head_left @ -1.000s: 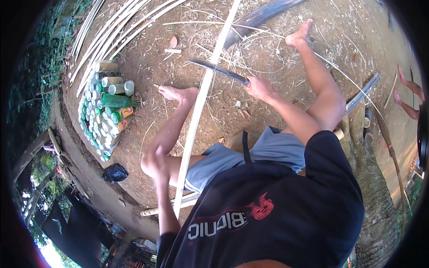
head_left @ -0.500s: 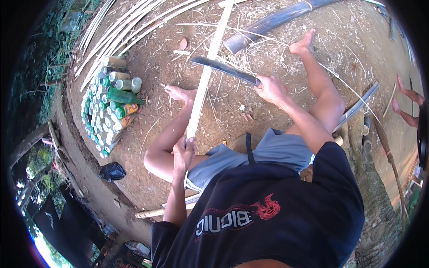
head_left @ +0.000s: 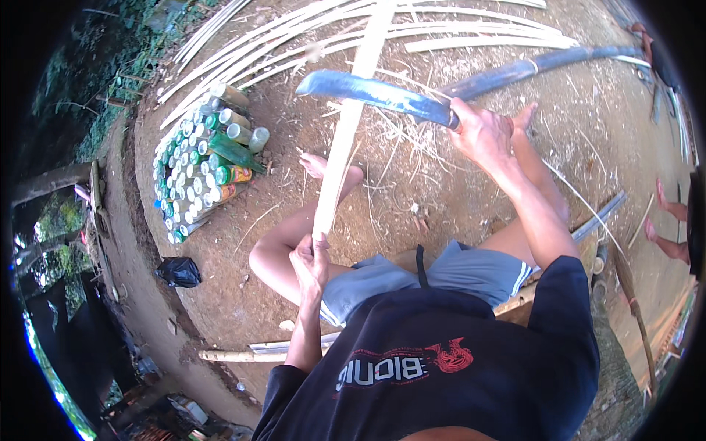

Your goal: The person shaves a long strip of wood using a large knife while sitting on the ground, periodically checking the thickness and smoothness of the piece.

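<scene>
My left hand (head_left: 312, 263) is closed round the near end of a long pale split bamboo strip (head_left: 340, 156), which slants away from me past the far edge of the picture. In my right hand (head_left: 482, 132) is the handle of a machete (head_left: 371, 92). Its broad, shiny blade points left and crosses over the strip; whether it touches the strip I cannot tell. Thin pale shavings (head_left: 404, 140) lie on the ground below the blade. My bare legs are spread on both sides of the strip.
Several pale bamboo strips (head_left: 485, 42) lie on the ground at the far side. A dark bamboo pole (head_left: 544, 66) lies at the far right. Left stand many stacked bottles and jars (head_left: 193, 173), with a black plastic bag (head_left: 179, 272) nearer. Another person's feet (head_left: 662, 209) show at the right edge.
The machete has come up and turned, showing its flat side. My right hand has moved up and right. The left hand keeps its hold on the strip. My view has shifted.
</scene>
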`<move>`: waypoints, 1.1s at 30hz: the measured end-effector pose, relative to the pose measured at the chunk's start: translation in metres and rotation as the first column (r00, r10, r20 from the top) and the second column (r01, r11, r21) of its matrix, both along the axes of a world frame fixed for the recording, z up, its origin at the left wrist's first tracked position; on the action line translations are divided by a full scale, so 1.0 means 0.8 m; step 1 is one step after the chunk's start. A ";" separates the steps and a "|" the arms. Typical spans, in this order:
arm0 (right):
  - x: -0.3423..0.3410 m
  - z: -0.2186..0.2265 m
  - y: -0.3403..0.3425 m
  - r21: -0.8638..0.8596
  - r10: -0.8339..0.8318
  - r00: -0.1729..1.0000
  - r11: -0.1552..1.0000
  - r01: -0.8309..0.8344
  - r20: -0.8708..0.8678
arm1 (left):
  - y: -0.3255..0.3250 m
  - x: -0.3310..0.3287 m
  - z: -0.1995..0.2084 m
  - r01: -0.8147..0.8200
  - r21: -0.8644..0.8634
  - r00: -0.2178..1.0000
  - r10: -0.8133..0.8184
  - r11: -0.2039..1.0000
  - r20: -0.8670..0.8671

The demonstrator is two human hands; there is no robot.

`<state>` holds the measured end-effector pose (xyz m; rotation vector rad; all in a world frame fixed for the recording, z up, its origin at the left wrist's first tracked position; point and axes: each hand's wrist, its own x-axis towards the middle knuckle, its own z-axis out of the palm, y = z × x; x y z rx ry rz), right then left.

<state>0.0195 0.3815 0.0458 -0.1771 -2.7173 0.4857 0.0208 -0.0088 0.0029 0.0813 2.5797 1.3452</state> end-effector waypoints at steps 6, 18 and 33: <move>0.004 0.009 0.019 0.210 0.025 0.992 0.976 -0.050 0.123 | -0.001 0.006 -0.006 -0.038 0.075 0.997 0.044 0.996 -0.070; -0.041 0.075 0.086 0.258 -0.146 0.959 0.963 0.081 0.244 | -0.008 0.002 -0.012 0.002 0.111 0.997 0.007 0.994 -0.076; -0.071 0.127 0.111 0.436 -0.025 0.974 0.896 -0.078 0.227 | -0.033 0.013 -0.007 -0.014 0.240 1.000 0.009 0.971 0.024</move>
